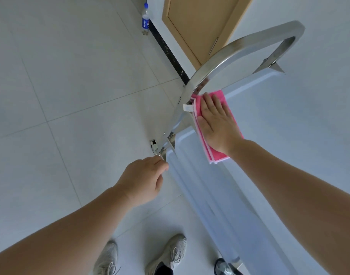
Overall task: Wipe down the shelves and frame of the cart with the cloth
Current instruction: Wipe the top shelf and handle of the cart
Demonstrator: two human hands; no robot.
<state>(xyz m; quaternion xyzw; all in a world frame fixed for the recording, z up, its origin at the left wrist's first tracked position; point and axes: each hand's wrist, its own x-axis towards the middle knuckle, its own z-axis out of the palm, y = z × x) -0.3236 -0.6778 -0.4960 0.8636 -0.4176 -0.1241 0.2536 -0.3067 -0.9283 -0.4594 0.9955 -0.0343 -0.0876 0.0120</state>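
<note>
The cart has a pale blue-grey top shelf (279, 135) and a shiny steel handle frame (229, 50) arching over its far end. A folded pink cloth (219, 155) lies flat on the shelf near the base of the frame. My right hand (215, 124) presses on the cloth with flat, spread fingers. My left hand (144, 181) is curled around the steel frame post at the cart's near left corner.
A plastic bottle with a blue label (145, 19) stands on the tiled floor by a dark baseboard. A wooden door (197, 22) is behind the cart. My shoes (166, 255) stand on the floor beside a cart wheel (221, 266).
</note>
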